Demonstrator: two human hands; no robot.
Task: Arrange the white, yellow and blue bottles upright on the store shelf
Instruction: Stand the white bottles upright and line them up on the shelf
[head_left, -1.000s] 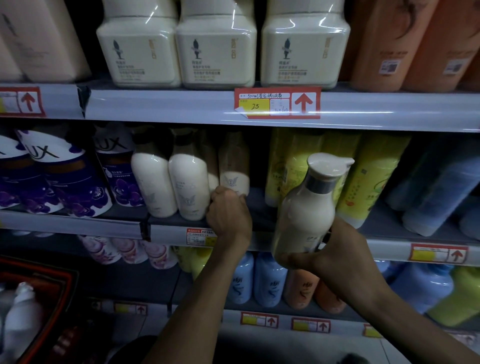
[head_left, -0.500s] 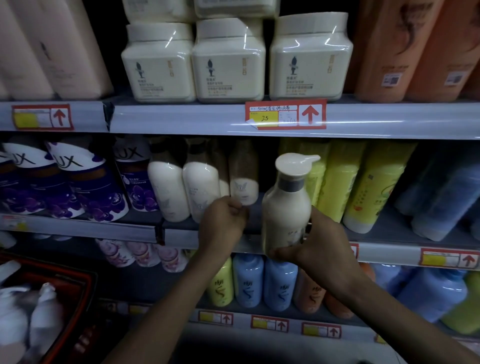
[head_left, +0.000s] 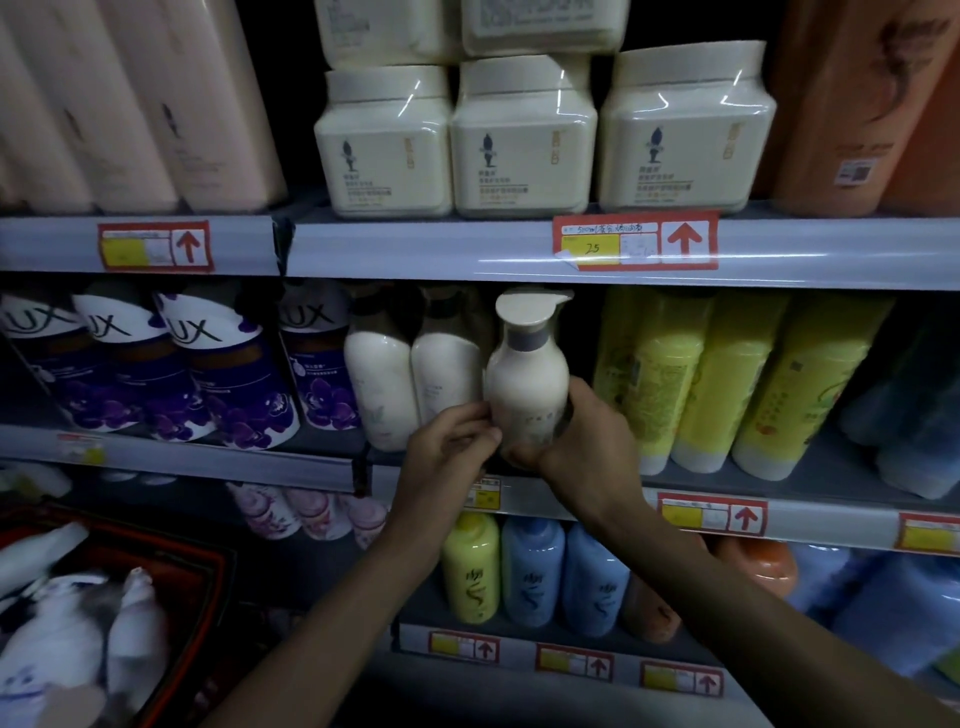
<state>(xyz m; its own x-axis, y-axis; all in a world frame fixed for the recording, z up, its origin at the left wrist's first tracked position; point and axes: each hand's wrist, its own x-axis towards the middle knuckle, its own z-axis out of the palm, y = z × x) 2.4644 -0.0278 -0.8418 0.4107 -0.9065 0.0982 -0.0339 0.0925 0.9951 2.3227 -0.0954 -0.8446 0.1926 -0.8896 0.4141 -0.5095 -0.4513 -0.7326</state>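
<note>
Gripping a white pump bottle (head_left: 527, 374) round its lower body, the right hand (head_left: 587, 441) held it upright at the front edge of the middle shelf (head_left: 831, 512), in the gap between two white bottles (head_left: 410, 374) on its left and a row of yellow bottles (head_left: 727, 384) on its right. The left hand (head_left: 449, 447) lay with curled fingers against the bottle's lower left side; whether it pinched the bottle or only touched it could not be told. Faint print on the held bottle was too dim to read. Further left stood purple bottles (head_left: 208, 374) with flower prints and white collars marked "LUX". On the shelf edge above, a red-framed price tag (head_left: 634, 241) carried a handwritten "25" on yellow and a red arrow pointing up. Over it sat cream jars (head_left: 524, 140) bearing a dark figure emblem and small unreadable lines. Below, a yellow bottle (head_left: 470, 571) and blue bottles (head_left: 532, 577) showed a dark brush-like mark. A red basket (head_left: 197, 571) at lower left held more white bottles (head_left: 67, 649).
</note>
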